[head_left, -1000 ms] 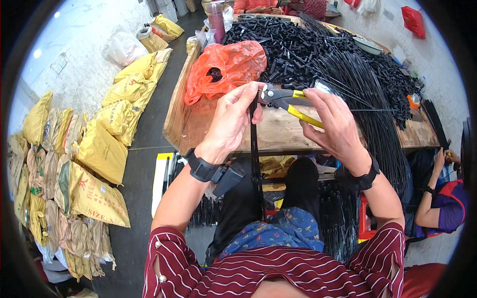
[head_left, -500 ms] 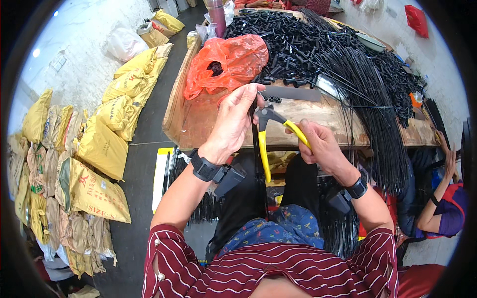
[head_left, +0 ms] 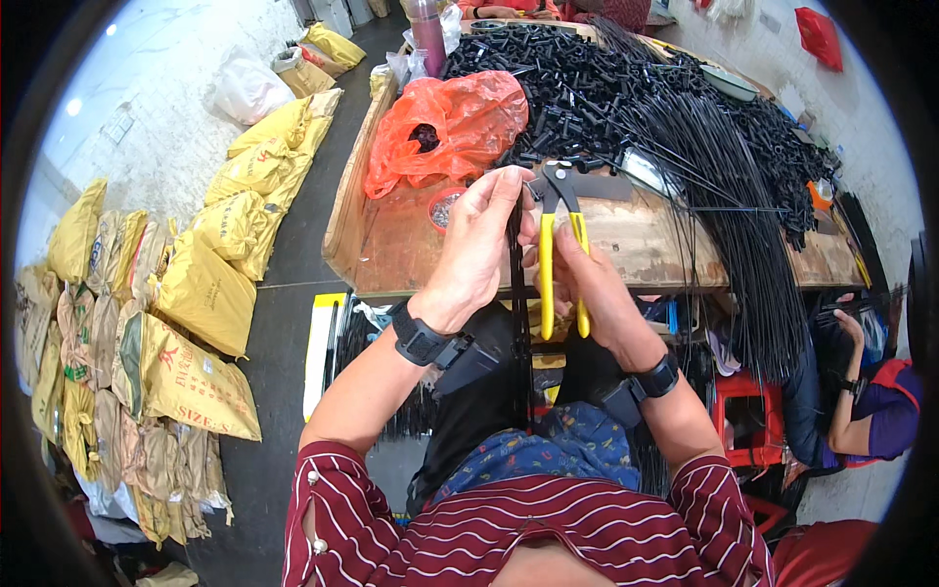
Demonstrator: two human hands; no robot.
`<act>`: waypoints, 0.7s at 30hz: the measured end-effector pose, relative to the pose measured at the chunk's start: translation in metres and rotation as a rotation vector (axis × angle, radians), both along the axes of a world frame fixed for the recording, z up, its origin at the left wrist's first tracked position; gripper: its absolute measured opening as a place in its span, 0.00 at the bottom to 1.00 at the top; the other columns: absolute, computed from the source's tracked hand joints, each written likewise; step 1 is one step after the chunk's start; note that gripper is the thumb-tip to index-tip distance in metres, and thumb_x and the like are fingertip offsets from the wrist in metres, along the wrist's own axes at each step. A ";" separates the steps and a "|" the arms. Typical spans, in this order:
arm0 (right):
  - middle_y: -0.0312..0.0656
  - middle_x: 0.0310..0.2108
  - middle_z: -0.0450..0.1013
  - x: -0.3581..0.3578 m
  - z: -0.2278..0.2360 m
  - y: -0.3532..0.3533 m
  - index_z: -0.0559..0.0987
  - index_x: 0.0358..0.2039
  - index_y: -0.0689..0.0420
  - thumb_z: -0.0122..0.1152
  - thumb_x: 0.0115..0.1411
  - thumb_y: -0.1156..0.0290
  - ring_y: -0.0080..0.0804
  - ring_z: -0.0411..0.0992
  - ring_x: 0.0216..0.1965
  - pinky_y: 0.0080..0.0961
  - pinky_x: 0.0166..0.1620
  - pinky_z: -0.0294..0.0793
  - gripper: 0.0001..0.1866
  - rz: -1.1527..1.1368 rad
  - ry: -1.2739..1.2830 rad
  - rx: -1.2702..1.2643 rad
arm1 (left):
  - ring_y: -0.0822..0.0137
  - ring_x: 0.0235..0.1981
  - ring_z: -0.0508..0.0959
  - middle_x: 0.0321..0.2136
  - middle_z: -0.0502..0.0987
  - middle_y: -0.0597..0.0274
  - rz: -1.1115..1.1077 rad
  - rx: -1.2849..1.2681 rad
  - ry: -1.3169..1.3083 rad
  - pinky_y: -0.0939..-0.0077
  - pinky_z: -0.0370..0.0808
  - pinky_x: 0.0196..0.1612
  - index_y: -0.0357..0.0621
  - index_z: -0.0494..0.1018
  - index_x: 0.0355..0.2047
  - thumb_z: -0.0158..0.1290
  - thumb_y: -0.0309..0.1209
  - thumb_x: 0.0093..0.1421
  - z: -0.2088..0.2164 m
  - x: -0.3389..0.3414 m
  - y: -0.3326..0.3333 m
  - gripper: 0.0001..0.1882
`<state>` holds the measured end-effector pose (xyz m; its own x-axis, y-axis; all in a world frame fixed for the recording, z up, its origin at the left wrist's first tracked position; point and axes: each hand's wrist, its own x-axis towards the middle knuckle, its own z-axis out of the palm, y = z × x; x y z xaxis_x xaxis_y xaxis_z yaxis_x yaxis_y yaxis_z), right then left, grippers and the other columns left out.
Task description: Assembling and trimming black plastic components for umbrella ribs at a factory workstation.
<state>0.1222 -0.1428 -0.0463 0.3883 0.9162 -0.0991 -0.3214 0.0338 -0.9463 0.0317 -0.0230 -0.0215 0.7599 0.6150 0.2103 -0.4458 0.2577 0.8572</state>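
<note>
Now yellow-handled dark metal pliers [head_left: 547,256] stand upright, seemingly regripped; right grip [head_left: 599,292] clasps handles, left grip [head_left: 476,240] pinches long black strands [head_left: 519,303].

PLACE: workshop | wooden workbench [head_left: 391,245] | heaped black parts [head_left: 587,98] | stacked yellow sacks [head_left: 210,303] | yellow-handled pliers [head_left: 549,245]
</note>
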 end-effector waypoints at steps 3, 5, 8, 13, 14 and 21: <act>0.33 0.33 0.74 0.011 0.002 -0.008 0.71 0.53 0.55 0.41 0.68 0.51 0.18 0.72 0.29 0.15 0.29 0.68 0.24 0.035 -0.052 -0.031 | 0.76 0.25 0.69 0.28 0.70 0.68 -0.047 0.005 0.029 0.80 0.65 0.30 0.40 0.71 0.44 0.46 0.42 0.67 0.000 -0.009 0.008 0.18; 0.33 0.32 0.74 0.021 0.012 -0.020 0.72 0.52 0.55 0.41 0.68 0.51 0.19 0.72 0.29 0.15 0.29 0.69 0.23 0.105 -0.148 -0.105 | 0.76 0.25 0.69 0.28 0.70 0.68 -0.067 0.015 0.034 0.79 0.65 0.30 0.40 0.71 0.44 0.46 0.42 0.67 0.000 -0.012 0.010 0.18; 0.31 0.27 0.74 0.024 0.020 -0.027 0.73 0.51 0.55 0.42 0.68 0.53 0.20 0.72 0.27 0.17 0.28 0.70 0.21 0.129 -0.309 -0.189 | 0.75 0.26 0.70 0.29 0.71 0.67 -0.101 0.007 0.034 0.78 0.65 0.31 0.40 0.71 0.45 0.45 0.42 0.67 0.002 -0.010 0.010 0.18; 0.50 0.29 0.76 0.040 0.021 -0.028 0.72 0.53 0.50 0.51 0.64 0.62 0.47 0.75 0.29 0.37 0.30 0.70 0.17 -0.148 -1.103 -0.163 | 0.74 0.26 0.71 0.30 0.72 0.66 -0.149 0.009 0.033 0.78 0.66 0.31 0.38 0.71 0.47 0.46 0.41 0.66 0.004 -0.006 0.008 0.19; 0.53 0.31 0.76 0.039 0.024 -0.027 0.71 0.54 0.48 0.53 0.63 0.64 0.53 0.74 0.32 0.41 0.32 0.70 0.18 -0.192 -1.271 -0.168 | 0.74 0.26 0.71 0.30 0.72 0.66 -0.147 0.010 0.034 0.78 0.66 0.31 0.38 0.71 0.47 0.46 0.41 0.66 0.003 -0.006 0.009 0.19; 0.51 0.35 0.76 0.048 0.022 -0.023 0.70 0.57 0.44 0.55 0.61 0.67 0.53 0.74 0.35 0.42 0.35 0.72 0.21 -0.236 -1.402 0.020 | 0.73 0.26 0.72 0.30 0.73 0.64 -0.150 0.004 0.039 0.78 0.67 0.31 0.36 0.71 0.48 0.46 0.40 0.67 0.005 -0.005 0.006 0.19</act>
